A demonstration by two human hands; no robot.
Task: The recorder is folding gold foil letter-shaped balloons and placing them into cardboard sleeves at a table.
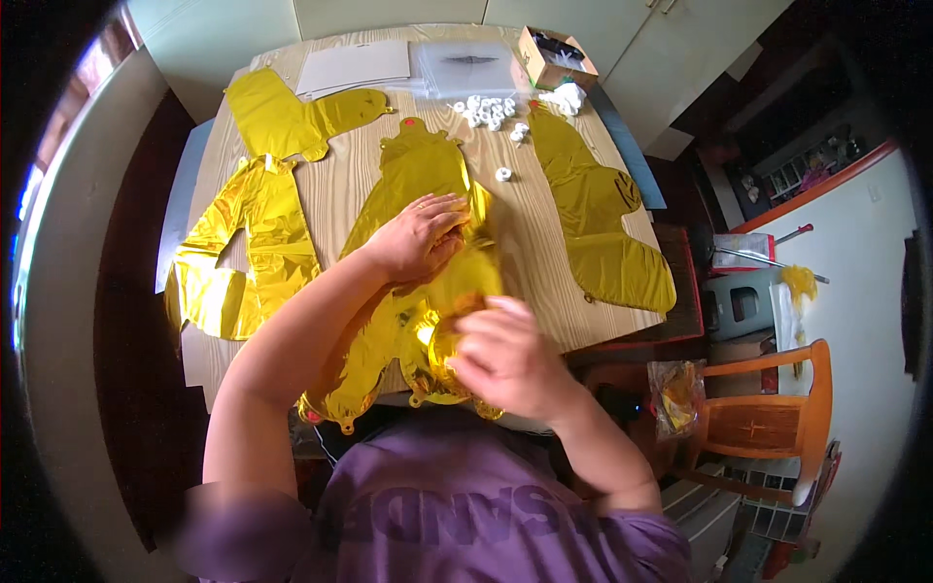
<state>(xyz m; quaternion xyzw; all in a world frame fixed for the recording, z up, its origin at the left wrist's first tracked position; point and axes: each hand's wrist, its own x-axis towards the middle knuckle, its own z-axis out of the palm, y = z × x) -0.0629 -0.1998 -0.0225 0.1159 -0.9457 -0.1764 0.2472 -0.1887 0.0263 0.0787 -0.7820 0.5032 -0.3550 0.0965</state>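
A flat gold foil balloon (418,170) lies on the table in front of me, its near part crumpled and bent over the front edge. My left hand (420,235) presses on its middle, with curled fingers closed over a raised fold of foil. Close to the near right part of the balloon is my right hand (510,355). It is smeared by motion, and its fingers are bent beside lifted, shiny foil. Whether they grip the foil cannot be made out. My left forearm covers some of the balloon's left side.
More flat gold balloons lie around: one at the far left (267,112), one at the left (248,243), one at the right (593,214). White ribbon rolls (486,112), plastic bags (466,68) and a cardboard box (556,60) sit at the back. A wooden chair (768,423) stands right.
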